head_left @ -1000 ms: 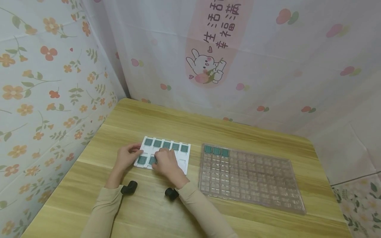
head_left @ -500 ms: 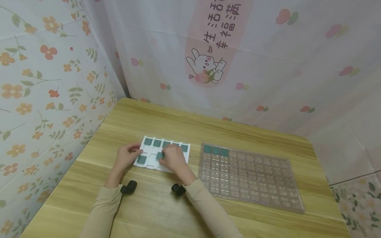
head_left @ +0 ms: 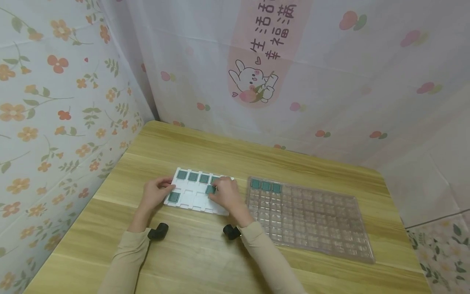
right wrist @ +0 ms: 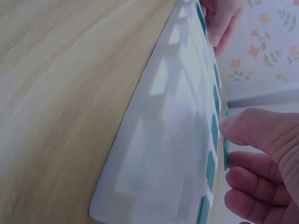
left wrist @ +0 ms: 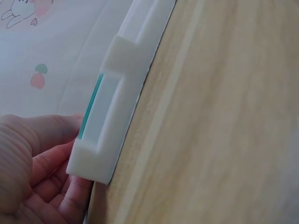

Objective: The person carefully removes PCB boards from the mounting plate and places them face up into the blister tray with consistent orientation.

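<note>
A white plastic tray (head_left: 194, 198) with shallow pockets lies on the table, a back row of square green chips (head_left: 192, 177) in it and one more chip (head_left: 174, 197) at its front left. My left hand (head_left: 156, 191) grips the tray's left end, the thumb by the front-left chip and the fingers against the side, as the left wrist view shows. Above the tray's right part, my right hand (head_left: 227, 192) pinches another green chip (right wrist: 226, 144) between thumb and fingers. That hand covers part of the back row in the head view.
To the right lies a large clear plastic tray (head_left: 312, 220) of small pockets, with several green chips (head_left: 266, 185) at its back-left corner. Black wrist-worn devices (head_left: 158, 232) sit at both wrists. Printed curtains (head_left: 330, 81) hang behind and to the left.
My right hand has taken the chip out of the front row's second pocket and carried it rightward over the white tray. The left hand keeps its place at the tray's left end.
</note>
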The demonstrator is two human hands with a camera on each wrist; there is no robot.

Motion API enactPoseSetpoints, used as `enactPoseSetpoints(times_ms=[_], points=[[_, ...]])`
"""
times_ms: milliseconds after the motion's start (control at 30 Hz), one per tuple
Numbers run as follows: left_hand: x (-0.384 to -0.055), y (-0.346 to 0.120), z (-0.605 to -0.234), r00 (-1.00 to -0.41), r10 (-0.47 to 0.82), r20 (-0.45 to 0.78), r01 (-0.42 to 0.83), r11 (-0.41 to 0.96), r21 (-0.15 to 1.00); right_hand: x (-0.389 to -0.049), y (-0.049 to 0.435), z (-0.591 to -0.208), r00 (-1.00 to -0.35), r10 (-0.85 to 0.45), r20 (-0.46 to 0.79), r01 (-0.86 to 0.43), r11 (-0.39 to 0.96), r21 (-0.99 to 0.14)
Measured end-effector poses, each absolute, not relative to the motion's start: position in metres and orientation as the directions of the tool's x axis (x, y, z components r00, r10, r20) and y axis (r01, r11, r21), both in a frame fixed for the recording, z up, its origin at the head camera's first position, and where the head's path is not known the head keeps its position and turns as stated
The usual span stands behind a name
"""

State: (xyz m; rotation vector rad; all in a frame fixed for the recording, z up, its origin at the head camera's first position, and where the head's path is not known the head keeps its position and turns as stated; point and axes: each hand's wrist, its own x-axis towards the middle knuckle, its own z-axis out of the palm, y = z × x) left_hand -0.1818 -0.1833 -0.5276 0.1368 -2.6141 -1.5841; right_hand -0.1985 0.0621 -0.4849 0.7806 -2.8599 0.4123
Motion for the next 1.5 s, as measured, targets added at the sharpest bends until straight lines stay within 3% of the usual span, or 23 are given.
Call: enactPoseSetpoints(times_ms=[500,733,1000,1500], points=[[-0.181,-0.183,-0.527,-0.993,-0.113,0.028,-0.029,0.47,0.882,-0.203,0.084,-0.483,-0.864,-0.459,0.208,-0.5,0.83,-0.247],[-0.182,-0.183,-0.526,-0.993,-0.116,0.031,-0.026,0.462,0.887,-0.203,0.097,-0.481,-0.886,-0.431,0.17,-0.464,0.829,-0.313],[-0.181,-0.183,-0.526,-0.993,-0.116,0.035,-0.024,0.47,0.882,-0.204,0.117,-0.483,-0.872,-0.434,0.227,-0.487,0.819,-0.302],[-0.18,-0.183,-0.525,-0.993,-0.112,0.033,-0.022,0.458,0.889,-0.204,0.155,-0.483,-0.886,-0.408,0.221,-0.463,0.805,-0.37]])
